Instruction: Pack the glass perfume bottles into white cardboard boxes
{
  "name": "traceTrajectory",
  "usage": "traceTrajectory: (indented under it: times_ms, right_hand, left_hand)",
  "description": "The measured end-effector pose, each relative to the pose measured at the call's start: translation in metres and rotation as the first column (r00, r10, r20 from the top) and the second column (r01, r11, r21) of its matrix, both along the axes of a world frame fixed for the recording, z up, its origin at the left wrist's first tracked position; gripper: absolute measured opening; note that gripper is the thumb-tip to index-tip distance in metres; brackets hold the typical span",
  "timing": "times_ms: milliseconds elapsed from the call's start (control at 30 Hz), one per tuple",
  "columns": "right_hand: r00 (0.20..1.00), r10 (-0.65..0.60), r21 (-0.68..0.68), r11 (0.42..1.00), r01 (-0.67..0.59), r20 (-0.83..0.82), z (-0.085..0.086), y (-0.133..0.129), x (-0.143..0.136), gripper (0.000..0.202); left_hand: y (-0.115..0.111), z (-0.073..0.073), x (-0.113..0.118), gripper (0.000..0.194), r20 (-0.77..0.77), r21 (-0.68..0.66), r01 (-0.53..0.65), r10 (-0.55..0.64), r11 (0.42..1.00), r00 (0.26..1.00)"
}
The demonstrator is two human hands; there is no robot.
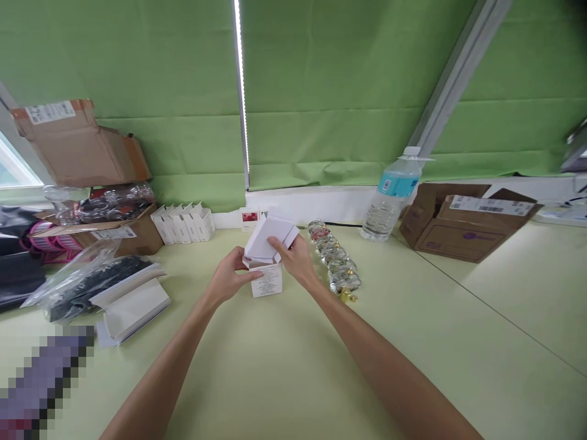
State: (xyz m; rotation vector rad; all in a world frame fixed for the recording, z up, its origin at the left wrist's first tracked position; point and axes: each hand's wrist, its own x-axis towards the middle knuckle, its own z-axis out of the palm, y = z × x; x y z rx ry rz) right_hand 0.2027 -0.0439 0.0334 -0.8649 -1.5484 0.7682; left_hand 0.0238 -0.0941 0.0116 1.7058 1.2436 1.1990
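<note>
Head view: the left hand [229,275] is closed on a box [267,285], thumb across its printed face; the right hand [298,260] pinches fanned cards [265,240] at the box's upper edge. Both things lie between the hands, over the counter [257,366]. Loosely overlapped, the cards could slide apart if the right thumb slackened, or crease if pressed askew against the rim; too firm a left grip could buckle the thin-looking wall. A sideways elbow might disturb the pouches [337,260] nearby. Materials: box and cards, matte white, flat, straight-edged; pouches, crinkled and silvery, in a row; bottle [389,195], clear, ribbed plastic; carton [463,235], brown, angular cardboard.
</note>
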Motion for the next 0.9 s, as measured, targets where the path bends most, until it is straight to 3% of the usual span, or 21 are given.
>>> traceTrajectory:
  times_ms: [333, 667, 900]
  right_hand:
    - [0.997, 0.065, -0.016, 0.998, -0.064, 0.05, -0.003, 0.007, 0.01, 0.042]
    - [0.898, 0.008, 0.036, 0.999, -0.026, 0.441, 0.012, 0.005, 0.023, 0.046]
    - [0.912, 0.032, 0.077, 0.995, -0.069, 0.409, 0.022, -0.004, 0.021, 0.041]
  left_hand:
    - [-0.001, -0.013, 0.008, 0.05, 0.031, 0.083, -0.077, 0.075, 0.994, 0.997]
    - [-0.002, -0.012, 0.005, 0.027, -0.179, 0.241, -0.04, 0.085, 0.97, 0.98]
    - [-0.009, -0.016, -0.002, 0.029, -0.17, 0.287, -0.082, 0.135, 0.954, 0.976]
